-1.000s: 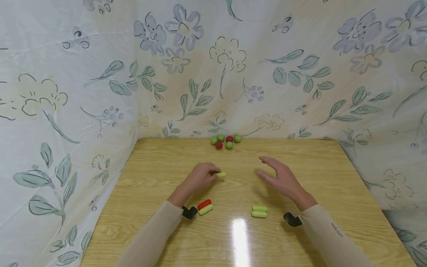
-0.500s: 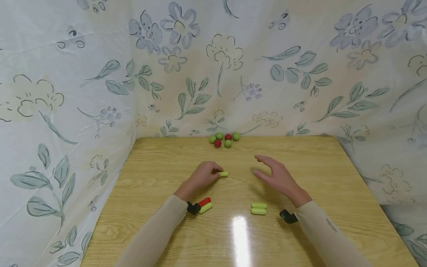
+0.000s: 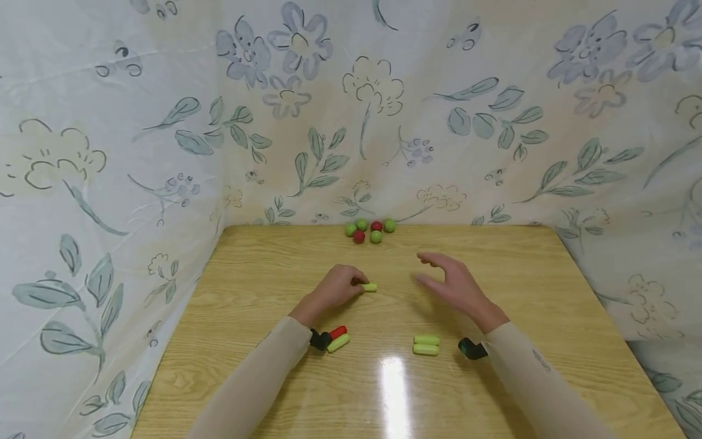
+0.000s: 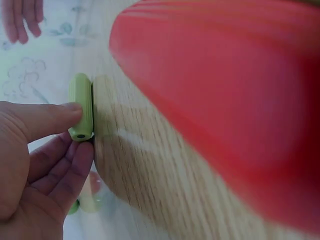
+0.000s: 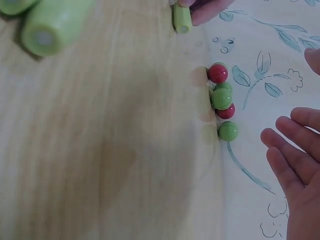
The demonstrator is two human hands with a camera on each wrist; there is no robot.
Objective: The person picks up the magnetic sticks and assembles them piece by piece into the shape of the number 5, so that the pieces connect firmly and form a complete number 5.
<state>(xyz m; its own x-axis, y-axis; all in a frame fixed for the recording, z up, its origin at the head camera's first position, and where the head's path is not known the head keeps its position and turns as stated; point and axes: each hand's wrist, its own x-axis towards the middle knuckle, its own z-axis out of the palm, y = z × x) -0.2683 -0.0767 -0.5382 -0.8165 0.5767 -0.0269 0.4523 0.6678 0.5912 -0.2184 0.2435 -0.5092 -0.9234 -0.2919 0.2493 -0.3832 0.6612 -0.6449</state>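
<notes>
My left hand pinches a short light green ridged stick between thumb and fingers, at the tabletop. The stick has a dark hole in its near end. Its other end points right, towards my right hand, which hovers over the table with fingers apart, holding nothing. Near my left wrist lie a red stick and a light green stick, side by side; the wrist camera partly covers the red one. Two more light green sticks, a rear one and a front one, lie together left of my right wrist.
Several green and red balls, among them a red ball and a green ball, sit at the far edge of the wooden table. Behind it hangs a floral cloth, which also covers the sides.
My left hand has moved slightly right with the green stick. The right hand has shifted slightly left, still with fingers apart. The other sticks and the balls have stayed in place.
</notes>
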